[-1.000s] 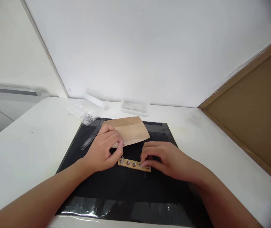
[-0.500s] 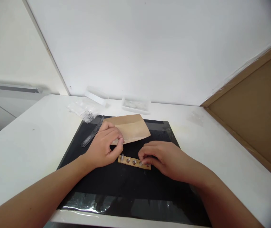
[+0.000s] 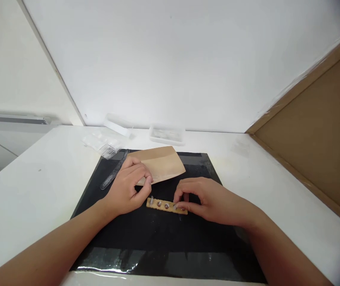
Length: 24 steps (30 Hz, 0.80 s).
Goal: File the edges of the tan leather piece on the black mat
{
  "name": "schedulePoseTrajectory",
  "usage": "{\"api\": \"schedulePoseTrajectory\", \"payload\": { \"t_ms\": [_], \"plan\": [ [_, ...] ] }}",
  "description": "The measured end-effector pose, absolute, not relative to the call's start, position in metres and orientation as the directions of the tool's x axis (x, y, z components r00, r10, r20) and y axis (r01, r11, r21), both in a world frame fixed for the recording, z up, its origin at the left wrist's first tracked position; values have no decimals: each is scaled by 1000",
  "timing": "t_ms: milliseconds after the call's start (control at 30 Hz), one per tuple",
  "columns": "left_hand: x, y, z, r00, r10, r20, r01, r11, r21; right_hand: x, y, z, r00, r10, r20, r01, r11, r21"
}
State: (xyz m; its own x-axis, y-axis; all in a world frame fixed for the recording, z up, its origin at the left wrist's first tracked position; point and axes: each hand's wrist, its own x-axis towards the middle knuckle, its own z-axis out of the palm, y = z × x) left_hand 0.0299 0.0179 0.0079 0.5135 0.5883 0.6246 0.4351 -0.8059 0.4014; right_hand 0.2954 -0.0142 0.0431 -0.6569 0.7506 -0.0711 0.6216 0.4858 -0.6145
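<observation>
A narrow tan strip [image 3: 163,205] carrying several small round holders lies on the black mat [image 3: 146,234]. At its left end a small translucent piece [image 3: 151,200], shaped like a false nail tip, stands upright. My right hand [image 3: 196,198] is over the strip's right end, thumb and forefinger closed on another small translucent piece [image 3: 175,206] there. My left hand [image 3: 132,184] rests at the lower left of a brown paper sheet [image 3: 164,163], thumb and forefinger pressed together. Whatever is between those fingertips is hidden. A dark curved nail file [image 3: 110,177] lies beside my left hand.
Behind the mat on the white table [image 3: 23,210] are a clear plastic bag [image 3: 98,143], a tilted clear lid [image 3: 117,126] and a shallow clear box [image 3: 167,135] with small contents. A white wall rises behind; a brown cardboard panel [image 3: 315,119] stands at right.
The whole view has shifted slightly, so things sit a little lower and further left. My right fingers stay at the strip's right end, slightly more arched. My left hand keeps its pinch.
</observation>
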Motion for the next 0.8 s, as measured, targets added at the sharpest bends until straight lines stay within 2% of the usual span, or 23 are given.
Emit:
{"api": "schedulePoseTrajectory", "payload": {
  "t_ms": [233, 400, 500, 633, 800],
  "plan": [
    [30, 17, 10, 513, 579, 634, 425, -813, 398, 296, -13, 46, -674, 739, 7, 570, 526, -631],
    [27, 16, 8, 503, 601, 621, 439, -796, 416, 302, -5, 42, -525, 841, 132, 605, 478, -637],
    [26, 17, 7, 479, 654, 585, 486, -753, 443, 310, 3, 36, -426, 877, 222, 669, 471, -575],
    [23, 24, 7, 394, 678, 620, 532, -719, 448, 322, 14, 25, -310, 896, 317, 761, 434, -483],
    [13, 40, 4, 199, 706, 680, 658, -610, 441, 329, 24, 9, -204, 925, 321, 778, 353, -520]
  ]
}}
